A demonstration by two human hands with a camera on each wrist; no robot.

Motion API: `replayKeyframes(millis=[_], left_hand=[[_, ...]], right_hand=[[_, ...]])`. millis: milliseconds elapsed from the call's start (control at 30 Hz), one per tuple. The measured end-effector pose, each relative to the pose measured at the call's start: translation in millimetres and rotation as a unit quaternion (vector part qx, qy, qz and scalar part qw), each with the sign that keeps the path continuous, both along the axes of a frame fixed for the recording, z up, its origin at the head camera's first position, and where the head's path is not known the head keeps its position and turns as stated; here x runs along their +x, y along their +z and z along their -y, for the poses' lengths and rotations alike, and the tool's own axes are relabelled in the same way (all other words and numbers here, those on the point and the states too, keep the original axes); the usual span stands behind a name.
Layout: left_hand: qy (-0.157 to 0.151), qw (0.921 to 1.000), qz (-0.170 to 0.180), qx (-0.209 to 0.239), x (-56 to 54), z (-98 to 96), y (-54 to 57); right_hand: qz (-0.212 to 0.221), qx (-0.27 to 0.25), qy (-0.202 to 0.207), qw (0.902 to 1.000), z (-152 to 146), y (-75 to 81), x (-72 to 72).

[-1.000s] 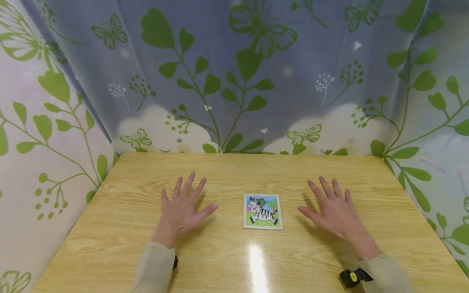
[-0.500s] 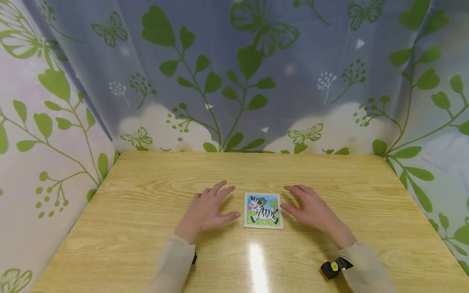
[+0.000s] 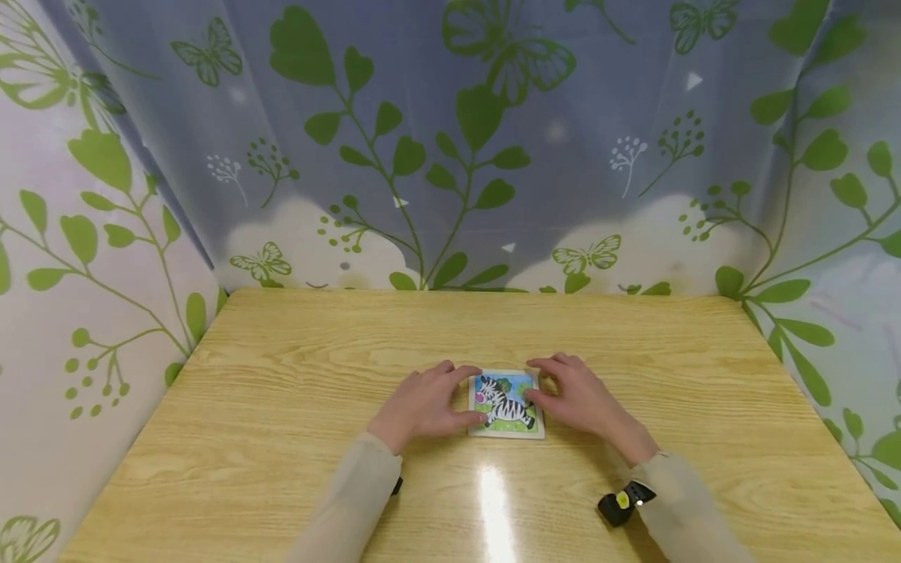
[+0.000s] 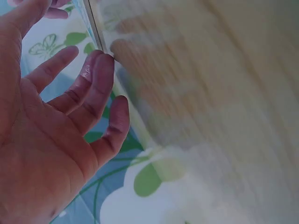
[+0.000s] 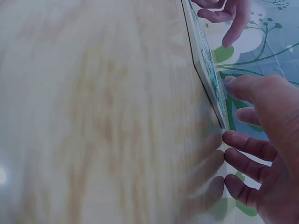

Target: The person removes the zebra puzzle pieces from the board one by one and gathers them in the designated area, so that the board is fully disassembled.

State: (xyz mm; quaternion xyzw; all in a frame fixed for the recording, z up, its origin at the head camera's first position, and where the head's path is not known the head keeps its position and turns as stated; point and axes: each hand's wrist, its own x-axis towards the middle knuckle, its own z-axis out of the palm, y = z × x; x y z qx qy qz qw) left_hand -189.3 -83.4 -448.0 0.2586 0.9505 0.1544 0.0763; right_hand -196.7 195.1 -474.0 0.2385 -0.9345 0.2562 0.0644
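Your left hand (image 3: 425,403) has loosely bent fingers, thumb over the zebra board (image 3: 507,418) near its lower left, index by the top left corner; no firm pinch visible, contact there can't be confirmed. Your right hand (image 3: 580,399) mirrors it: slack fingers, fingertips (image 5: 240,158) low at the tabletop beside the board, thumb (image 5: 250,87) just off its face, gripping nothing visible. Hands sit low probably because the board is thin and flat, so only its edges offer purchase; one at each side looks meant to bracket it against sliding. The board lies flat on the wooden table (image 3: 281,336), centred in front of you, handy for both hands. Black wrist device (image 3: 615,508) hangs under the right cuff, clear of the fingers. Patterned curtain (image 3: 352,156) stands behind the table, likely as backdrop.
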Motion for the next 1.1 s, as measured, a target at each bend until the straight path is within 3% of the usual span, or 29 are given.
replayKeyframes(millis=[233,600,1100], left_hand=[[-0.001,0.9988,0.049,0.011,-7.0,-8.8,-1.5],[0.001,0.9953,0.095,0.019,-10.1,-16.6,-3.3],[0.027,0.9915,0.123,0.034,-11.2,-18.7,-4.3]], right_hand=[[0.003,0.0,-0.007,1.0,0,-3.5,-3.0],[0.03,-0.022,-0.019,0.9991,-1,-7.0,-4.6],[0.064,-0.032,-0.033,0.9969,6,-2.4,-5.9]])
